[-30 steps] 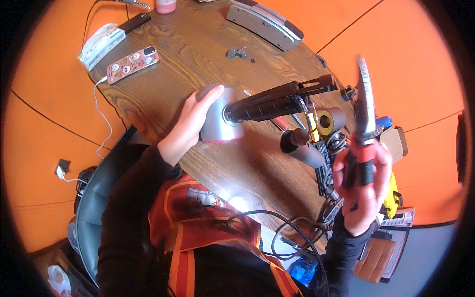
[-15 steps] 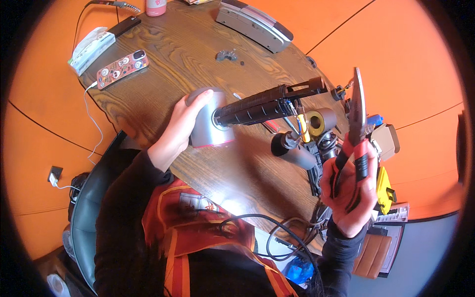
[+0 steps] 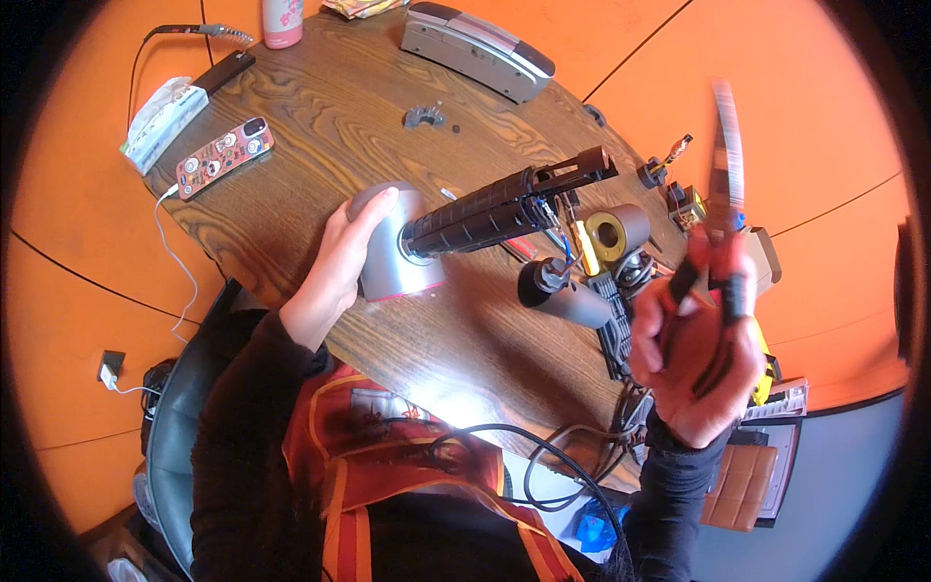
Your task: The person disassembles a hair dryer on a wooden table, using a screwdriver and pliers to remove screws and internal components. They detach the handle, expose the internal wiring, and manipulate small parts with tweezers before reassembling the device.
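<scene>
Steadiness matters most here, we judge: our left hand (image 3: 339,254) wraps the silver body (image 3: 400,264) from its left side, thumb across the upper part and the other fingers hidden behind, closed only as far as that rounded shell allows. The opened black handle (image 3: 475,213) juts out to the right of this grip, with wires (image 3: 566,242) hanging near its far end. Our right hand (image 3: 698,359), well apart from the left, is wrapped about the handles of the red-and-black pliers (image 3: 729,184), their tips pointing up and away from the palm; blur keeps us from telling whether the jaws meet. We do best to hold the body firmly without crushing it and leave our left fingers clear of the tool. Any move of the pliers is best made slowly, since the wires, the grey cylinder (image 3: 582,306) and the yellow-lined ring (image 3: 621,233) between our grips could snag or be knocked.
</scene>
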`<state>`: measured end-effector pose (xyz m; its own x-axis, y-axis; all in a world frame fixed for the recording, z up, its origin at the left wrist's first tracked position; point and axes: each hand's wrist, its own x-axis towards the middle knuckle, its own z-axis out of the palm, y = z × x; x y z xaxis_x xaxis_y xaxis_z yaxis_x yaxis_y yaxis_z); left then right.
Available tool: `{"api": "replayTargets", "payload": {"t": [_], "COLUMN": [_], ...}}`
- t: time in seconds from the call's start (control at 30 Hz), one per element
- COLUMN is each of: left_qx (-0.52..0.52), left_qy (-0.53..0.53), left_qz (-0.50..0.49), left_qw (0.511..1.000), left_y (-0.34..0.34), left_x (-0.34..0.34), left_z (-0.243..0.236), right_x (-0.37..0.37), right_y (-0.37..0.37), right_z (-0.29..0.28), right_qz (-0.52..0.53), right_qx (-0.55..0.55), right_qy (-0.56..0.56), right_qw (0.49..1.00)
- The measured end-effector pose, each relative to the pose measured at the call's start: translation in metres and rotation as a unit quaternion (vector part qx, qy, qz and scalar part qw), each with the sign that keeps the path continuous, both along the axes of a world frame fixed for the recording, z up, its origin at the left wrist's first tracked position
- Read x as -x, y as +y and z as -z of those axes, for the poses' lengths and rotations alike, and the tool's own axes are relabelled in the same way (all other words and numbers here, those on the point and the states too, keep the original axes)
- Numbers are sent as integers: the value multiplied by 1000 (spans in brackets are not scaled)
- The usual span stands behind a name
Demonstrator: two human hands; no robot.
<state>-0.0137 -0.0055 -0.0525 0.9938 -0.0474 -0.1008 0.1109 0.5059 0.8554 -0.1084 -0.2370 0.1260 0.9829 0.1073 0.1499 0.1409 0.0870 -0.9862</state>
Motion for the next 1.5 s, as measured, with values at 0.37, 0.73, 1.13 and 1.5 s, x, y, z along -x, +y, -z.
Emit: {"api": "replayTargets", "payload": {"t": [0.37,0.73,1.13,1.5], "left_qx": [45,40,-231,-409], "left_qy": [-2,3,-159,-377], "left_qz": [8,-4,-236,-33], "left_qw": [999,999,930,830], "left_y": [3,1,1,1], "left_x": [-3,2,-5,23], "left_z": [3,-6,15,-46], "right_x": [-2,-3,2,-6], "right_y": [-3,-5,0,9], "right_z": [4,5,3,6], "right_qz": [-67,-62,-66,-56], "right_qx": [78,29,69,84], "right_qy": [117,122,122,132], "right_qw": [988,990,988,986]}}
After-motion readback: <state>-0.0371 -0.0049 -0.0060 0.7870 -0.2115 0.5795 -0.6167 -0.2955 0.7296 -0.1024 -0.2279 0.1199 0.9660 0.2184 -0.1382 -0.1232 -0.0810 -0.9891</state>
